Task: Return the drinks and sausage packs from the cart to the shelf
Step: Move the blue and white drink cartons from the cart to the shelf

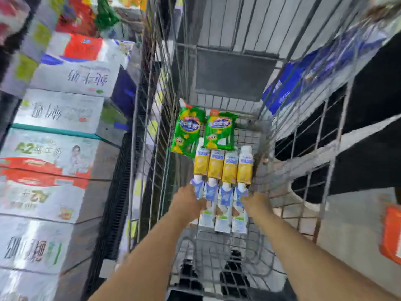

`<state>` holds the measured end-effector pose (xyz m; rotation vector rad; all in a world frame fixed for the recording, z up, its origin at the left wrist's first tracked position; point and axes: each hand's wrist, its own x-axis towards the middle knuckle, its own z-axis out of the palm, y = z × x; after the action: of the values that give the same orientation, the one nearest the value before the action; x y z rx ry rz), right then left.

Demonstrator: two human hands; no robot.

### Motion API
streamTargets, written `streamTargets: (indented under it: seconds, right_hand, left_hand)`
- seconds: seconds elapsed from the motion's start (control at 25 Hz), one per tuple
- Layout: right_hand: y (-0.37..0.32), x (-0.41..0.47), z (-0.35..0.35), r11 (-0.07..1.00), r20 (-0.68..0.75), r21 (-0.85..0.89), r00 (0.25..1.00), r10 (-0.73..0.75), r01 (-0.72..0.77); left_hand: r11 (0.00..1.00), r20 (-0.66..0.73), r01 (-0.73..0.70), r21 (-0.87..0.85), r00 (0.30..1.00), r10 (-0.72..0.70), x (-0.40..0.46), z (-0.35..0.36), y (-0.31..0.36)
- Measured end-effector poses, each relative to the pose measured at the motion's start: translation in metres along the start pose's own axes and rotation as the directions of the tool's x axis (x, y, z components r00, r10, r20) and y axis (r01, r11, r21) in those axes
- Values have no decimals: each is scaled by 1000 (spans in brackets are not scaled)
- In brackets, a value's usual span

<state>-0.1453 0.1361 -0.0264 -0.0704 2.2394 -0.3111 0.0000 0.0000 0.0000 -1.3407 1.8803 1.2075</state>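
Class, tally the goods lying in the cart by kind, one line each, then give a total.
Green sausage packs: 2
Yellow-labelled drink bottles: 4
Blue-and-white drink bottles: 4
Total: 10

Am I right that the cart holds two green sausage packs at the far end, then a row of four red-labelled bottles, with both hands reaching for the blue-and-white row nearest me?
Not quite: the head view shows the middle row of bottles labelled yellow, not red. The rest holds: two green sausage packs at the far end, and the left hand and right hand at the nearest blue-and-white row in the cart.
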Motion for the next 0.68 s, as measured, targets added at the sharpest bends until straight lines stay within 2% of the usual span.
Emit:
streamTargets:
  seconds: [0.08,0.16,0.28,0.36,0.48,0.56,0.68]
  right_hand:
    - [3,10,13,997,-10,31,998,64,-64]
    - [13,21,31,983,28,125,991,133,-136]
    - [18,24,50,956,55,220,981,183,-191]
    - [22,28,54,946,29,244,976,214,-215]
    - [24,23,50,972,-16,155,983,181,-176]
    - [21,18,46,979,-20,116,986,168,-165]
    - [15,15,36,988,7,70,990,138,-138]
  left_hand:
    - [998,-50,69,14,996,-68,20,16,-8]
    - [985,-10,154,-82,988,-155,30,28,-15]
    - [967,-24,173,-186,983,-180,39,40,-23]
    - [969,-60,176,-171,980,-189,41,40,-21]
    - [975,-164,203,-85,963,-215,43,41,-22]
    - [966,-133,257,-33,957,-259,46,35,-26]
    - [923,13,341,-178,939,-345,45,26,-25]
